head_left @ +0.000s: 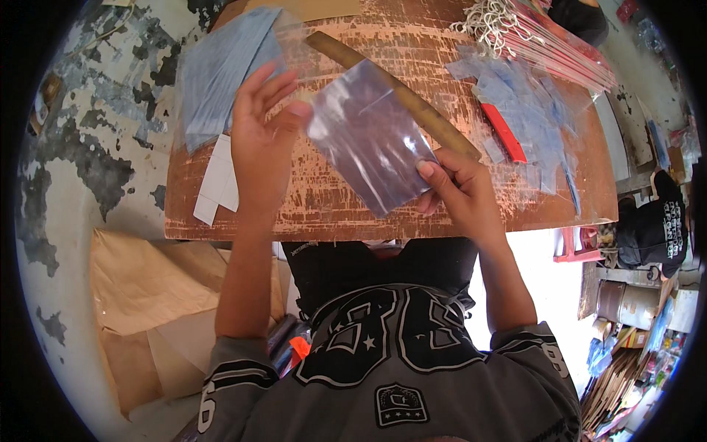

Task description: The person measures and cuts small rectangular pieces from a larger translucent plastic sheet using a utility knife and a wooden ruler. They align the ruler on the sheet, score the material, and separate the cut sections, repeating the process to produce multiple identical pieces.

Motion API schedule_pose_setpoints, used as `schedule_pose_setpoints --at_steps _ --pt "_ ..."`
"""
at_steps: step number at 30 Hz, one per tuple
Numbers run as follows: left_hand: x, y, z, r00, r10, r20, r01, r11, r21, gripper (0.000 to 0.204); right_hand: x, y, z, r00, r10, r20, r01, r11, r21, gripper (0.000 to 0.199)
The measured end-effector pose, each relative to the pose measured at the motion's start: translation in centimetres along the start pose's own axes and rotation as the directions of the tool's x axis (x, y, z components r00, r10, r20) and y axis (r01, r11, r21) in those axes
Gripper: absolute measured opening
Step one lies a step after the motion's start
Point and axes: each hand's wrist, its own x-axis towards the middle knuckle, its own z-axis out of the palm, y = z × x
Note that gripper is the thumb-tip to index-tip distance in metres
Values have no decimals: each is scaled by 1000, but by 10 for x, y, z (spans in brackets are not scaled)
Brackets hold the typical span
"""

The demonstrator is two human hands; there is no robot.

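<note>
Worn and flaking, the reddish-brown wooden tabletop [353, 199] fills the upper middle of the view, set over a pale concrete floor [66, 184] with dark peeling patches at 9 o'clock. At the centre, both hands hold up a small clear plastic bag [370, 140] that looks purplish and glossy against the wood. The left hand [261, 129] stands at the bag's 9 o'clock side, its fingers spread and pointing upward while the thumb presses against the bag's upper left corner. The right hand [456, 184] sits at the bag's 4 o'clock corner, pinching that edge between thumb and curled fingers.

Behind the bag, a long wooden stick [412, 103] lies diagonally across the table, running from 11 o'clock down toward 3 o'clock. At 10 o'clock a stack of bluish plastic sheets [221, 66] rests partly over the table edge, with white paper pieces [217, 184] just below it. At 2 o'clock lie scattered bluish clear bags [523, 103] with a red utility knife [504, 132] among them, and beyond, at 1 o'clock, a bundle of white strings [490, 22]. Brown paper [147, 295] lies on the floor at 8 o'clock. At 6 o'clock, the person's grey and black jersey [383, 361] shows.
</note>
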Motion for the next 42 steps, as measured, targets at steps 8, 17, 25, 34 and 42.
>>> schedule_pose_setpoints --at_steps 8,17,25,34,42 --pt "-38 -16 41 912 -394 118 411 869 -276 49 -7 26 60 973 100 -207 -7 914 406 31" --pt "-13 -11 40 972 -203 116 146 915 375 41 -18 24 82 962 176 -210 -74 906 417 33" --pt "-8 -25 23 883 -374 282 337 926 171 43 -25 23 73 988 155 -4 -141 911 388 33" --pt "0 -29 12 791 -492 364 407 867 287 45 -25 27 76 965 210 155 -253 897 362 38" --pt "10 -47 10 806 -449 386 293 869 398 48 -31 34 99 977 198 75 -210 857 470 39"
